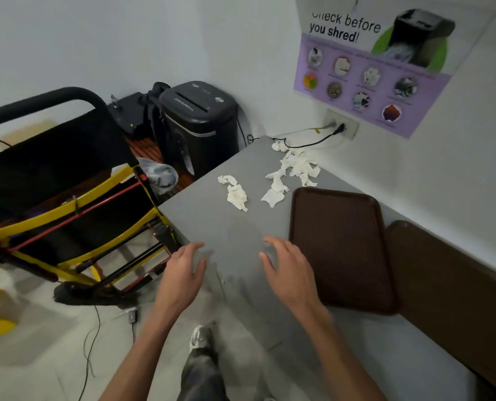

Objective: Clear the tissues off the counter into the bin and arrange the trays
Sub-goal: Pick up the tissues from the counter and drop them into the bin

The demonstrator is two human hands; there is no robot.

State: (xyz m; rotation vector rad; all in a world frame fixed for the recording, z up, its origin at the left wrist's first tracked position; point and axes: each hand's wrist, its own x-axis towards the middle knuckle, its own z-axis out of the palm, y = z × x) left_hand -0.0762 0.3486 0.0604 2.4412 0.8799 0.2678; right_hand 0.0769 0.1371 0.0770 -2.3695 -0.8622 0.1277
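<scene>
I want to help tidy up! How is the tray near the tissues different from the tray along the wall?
The tissue-side tray shows whole, with a raised rim all round; the wall-side tray runs off the picture's edge. The tissue-side tray looks bumpy and reddish brown; the wall-side tray looks smoother and duller. Both are brown, have rounded corners and sit on the grey counter.

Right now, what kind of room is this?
Probably an office utility corner: a black paper shredder, a "Check before you shred!" poster on the wall, and a cleaning cart beside the grey counter.
</scene>
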